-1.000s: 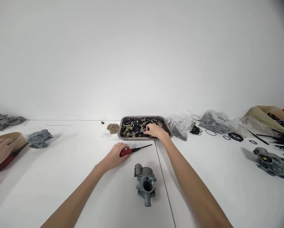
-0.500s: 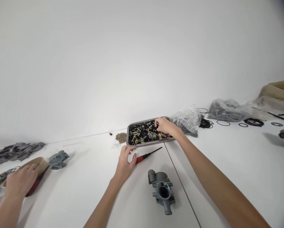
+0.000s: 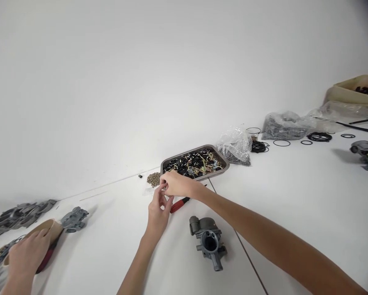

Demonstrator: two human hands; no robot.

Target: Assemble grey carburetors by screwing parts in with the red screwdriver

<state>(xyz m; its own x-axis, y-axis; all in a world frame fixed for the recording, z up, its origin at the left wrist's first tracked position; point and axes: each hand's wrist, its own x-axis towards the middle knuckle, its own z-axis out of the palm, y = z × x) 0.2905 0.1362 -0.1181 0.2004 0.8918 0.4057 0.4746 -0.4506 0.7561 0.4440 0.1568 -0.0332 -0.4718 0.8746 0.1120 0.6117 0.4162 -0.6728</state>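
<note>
The white table [image 3: 294,196] runs back to a plain white wall [image 3: 140,82], and a seam in the tabletop passes just right of the carburetor [image 3: 209,241]. There is bare surface in front of and to the right of the carburetor, and between it and a second carburetor [image 3: 74,219] further left. At the far edge a metal tray [image 3: 223,169] of small black and brass parts stands near the wall, with a small heap of brass bits [image 3: 154,179] just left of it and a clear bag [image 3: 234,146] just right; black rings [image 3: 281,142] and more bags lie well off to the right. The left hand [image 3: 158,213] and right hand [image 3: 179,185] meet just in front of the tray, fingertips touching, both pinched loosely together; whatever small part sits between them is too small to tell. A red-handled screwdriver [image 3: 179,204] lies on the table just under the hands, untouched. At the lower left another person's hand [image 3: 25,258] rests on a brown bowl [image 3: 50,227].
</note>
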